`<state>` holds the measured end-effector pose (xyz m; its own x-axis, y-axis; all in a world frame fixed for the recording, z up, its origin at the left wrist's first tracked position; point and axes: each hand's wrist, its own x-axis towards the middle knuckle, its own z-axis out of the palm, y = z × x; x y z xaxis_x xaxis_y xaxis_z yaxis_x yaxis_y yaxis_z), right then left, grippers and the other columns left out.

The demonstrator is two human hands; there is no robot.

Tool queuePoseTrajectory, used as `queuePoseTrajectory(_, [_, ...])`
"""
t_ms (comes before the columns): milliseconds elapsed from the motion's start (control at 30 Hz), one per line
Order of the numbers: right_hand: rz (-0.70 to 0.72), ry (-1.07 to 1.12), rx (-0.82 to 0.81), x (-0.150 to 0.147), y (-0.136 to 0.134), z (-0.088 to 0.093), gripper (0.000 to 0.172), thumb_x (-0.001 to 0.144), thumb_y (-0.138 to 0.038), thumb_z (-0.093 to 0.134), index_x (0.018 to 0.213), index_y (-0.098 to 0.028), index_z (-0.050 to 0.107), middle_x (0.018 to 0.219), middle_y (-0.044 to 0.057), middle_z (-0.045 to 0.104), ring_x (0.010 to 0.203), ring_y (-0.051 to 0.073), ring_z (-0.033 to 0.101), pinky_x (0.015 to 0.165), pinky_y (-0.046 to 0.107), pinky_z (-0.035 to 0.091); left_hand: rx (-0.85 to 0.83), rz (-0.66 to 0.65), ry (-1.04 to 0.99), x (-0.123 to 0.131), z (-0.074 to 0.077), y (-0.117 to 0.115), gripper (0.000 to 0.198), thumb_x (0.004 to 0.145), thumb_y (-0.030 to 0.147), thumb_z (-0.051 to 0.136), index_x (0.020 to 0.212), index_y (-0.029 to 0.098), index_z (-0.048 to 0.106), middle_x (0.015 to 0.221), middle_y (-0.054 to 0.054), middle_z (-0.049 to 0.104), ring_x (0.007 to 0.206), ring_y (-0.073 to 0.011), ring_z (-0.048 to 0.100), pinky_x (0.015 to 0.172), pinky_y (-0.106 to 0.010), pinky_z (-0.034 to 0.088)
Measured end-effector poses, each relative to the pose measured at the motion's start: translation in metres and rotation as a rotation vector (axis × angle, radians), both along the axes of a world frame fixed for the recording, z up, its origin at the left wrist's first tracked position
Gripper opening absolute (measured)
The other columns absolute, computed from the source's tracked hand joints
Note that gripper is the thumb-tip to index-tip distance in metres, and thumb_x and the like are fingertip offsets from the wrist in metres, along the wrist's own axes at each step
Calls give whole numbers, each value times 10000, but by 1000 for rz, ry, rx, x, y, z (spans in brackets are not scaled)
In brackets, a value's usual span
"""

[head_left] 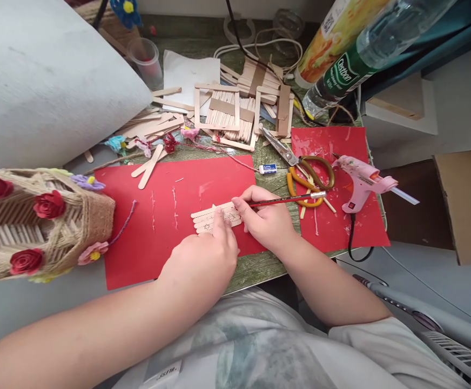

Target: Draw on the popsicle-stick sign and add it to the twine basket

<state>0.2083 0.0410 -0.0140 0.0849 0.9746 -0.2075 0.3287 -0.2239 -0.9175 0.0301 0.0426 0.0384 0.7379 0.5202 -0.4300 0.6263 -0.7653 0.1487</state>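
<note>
A small panel of craft sticks (202, 219) lies on the red sheet (138, 254), with little star shapes drawn in pencil on its face. My left hand (205, 259) presses down on the panel with its index finger stretched over it and the other fingers curled. At the panel's right end, my right hand (268, 220) grips a pencil (286, 200) between thumb and fingers. The pencil lies nearly flat, eraser end to the right; its tip is hidden by my fingers. Two loose craft sticks (151, 166) lie crossed at the sheet's top edge.
Scissors (288, 154) and a pink glue gun (361, 181) lie to the right, an eraser (268, 169) nearby. Stick frames (197, 108) and stick bundles stand behind. A flower-trimmed twine basket (98, 216) is at left, a water bottle (365, 59) at back right.
</note>
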Motion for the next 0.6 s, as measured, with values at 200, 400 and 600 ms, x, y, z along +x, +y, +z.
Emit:
queuePoseTrajectory(200, [-1, -2, 6, -1, 0, 0, 355, 966, -544, 604, 779, -245, 561, 628, -6, 564, 576, 164, 557, 536, 293, 436, -30, 12, 37, 0, -1, 0, 618, 981, 346, 468, 1528, 61, 423, 1583, -374, 284, 743, -257, 743, 606, -393, 590])
queuePoseTrajectory(400, [17, -30, 19, -1, 0, 0, 350, 967, -537, 602, 778, -245, 569, 631, -2, 570, 605, 176, 571, 557, 302, 434, -67, 49, 3, -3, -5, -1, 719, 959, 442, 503, 1557, 66, 369, 1590, -400, 243, 793, -299, 751, 658, -453, 598])
queuePoseTrajectory(600, [20, -37, 27, -2, -1, 0, 321, 968, -507, 612, 782, -246, 580, 661, 8, 599, 640, 188, 590, 579, 311, 436, -55, 46, 11, -2, -5, -1, 655, 968, 371, 495, 1536, 57, 408, 1579, -387, 281, 746, -264, 739, 618, -412, 587])
